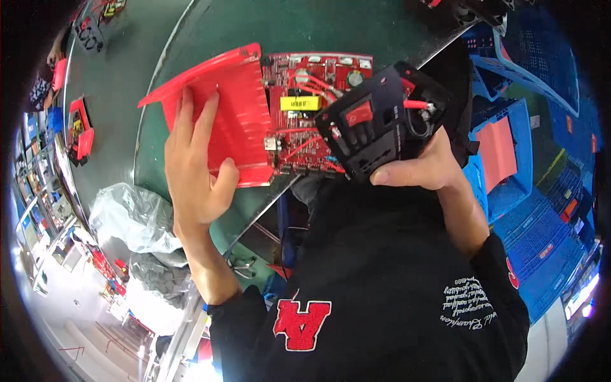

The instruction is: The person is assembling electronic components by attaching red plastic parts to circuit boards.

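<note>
My left hand (198,162) lies on a red metal casing (238,118) with its fingers stretched out and spread. A red circuit board (299,124) sits against the casing's right side, with a yellow block component (300,103) and several red wires on it. My right hand (428,167) grips a black panel with cut-outs (375,137) by its lower right edge, thumb on the near face. The panel is tilted over the board's right end. Red wires run between board and panel. The right hand's other fingers are hidden behind the panel.
All this is at the edge of a dark green table (210,25). A clear plastic bag (132,216) lies at the left. Blue crates (509,153) stand at the right, one with a pinkish sheet (498,153). Another red unit (81,130) is farther left.
</note>
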A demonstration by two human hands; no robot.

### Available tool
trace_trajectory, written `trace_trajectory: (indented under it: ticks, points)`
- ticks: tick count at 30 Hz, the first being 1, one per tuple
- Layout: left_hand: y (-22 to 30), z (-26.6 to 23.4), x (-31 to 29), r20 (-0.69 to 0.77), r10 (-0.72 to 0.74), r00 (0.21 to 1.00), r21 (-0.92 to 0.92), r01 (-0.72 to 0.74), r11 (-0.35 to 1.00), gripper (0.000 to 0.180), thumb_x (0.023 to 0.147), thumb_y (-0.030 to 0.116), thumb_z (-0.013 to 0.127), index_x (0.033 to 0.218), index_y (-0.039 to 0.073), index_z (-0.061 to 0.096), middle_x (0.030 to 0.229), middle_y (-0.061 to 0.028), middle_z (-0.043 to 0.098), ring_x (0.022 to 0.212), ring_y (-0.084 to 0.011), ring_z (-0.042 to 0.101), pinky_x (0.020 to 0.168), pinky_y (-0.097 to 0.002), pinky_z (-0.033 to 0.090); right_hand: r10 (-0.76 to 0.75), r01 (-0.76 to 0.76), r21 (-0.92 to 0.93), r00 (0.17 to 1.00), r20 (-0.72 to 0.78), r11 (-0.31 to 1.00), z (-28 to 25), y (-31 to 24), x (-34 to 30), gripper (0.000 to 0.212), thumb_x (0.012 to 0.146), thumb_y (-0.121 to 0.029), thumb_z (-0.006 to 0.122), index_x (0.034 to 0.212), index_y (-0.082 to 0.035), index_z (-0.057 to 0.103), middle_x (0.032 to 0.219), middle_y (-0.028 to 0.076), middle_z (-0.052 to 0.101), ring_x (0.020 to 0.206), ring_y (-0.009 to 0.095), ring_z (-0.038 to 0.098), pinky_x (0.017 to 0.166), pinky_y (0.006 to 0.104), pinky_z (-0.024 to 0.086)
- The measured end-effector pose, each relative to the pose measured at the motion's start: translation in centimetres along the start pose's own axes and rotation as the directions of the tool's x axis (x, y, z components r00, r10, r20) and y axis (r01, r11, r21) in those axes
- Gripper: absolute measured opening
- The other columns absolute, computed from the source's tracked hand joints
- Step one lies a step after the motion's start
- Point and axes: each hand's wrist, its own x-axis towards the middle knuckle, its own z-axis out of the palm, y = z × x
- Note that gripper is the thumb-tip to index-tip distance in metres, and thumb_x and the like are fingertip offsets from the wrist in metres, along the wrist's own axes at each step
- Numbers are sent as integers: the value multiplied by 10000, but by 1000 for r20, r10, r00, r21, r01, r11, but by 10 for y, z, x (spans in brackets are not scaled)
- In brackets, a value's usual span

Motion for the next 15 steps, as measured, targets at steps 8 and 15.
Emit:
trace_trajectory:
  ticks: [8,15]
  points:
    - [-3,-2,0,36,0,999,-18,1,1000,786,602,207,524,1362,12,483,1435,-325,359,1332,-463,363,1065,-479,318,24,-34,69,991,131,997,2,-3,8,709,621,-43,849,1239,10,505,1143,61,598,1052,144,567,928,312,448]
    - [-3,-5,-2,66,-41,997,-20,43,999,804,582,195,521,1362,1,481,1439,-333,349,1341,-461,356,1070,-487,308,-63,75,-74,986,155,994,-1,1,9,837,547,-103,897,1256,12,468,1115,50,562,1019,106,542,864,273,447]
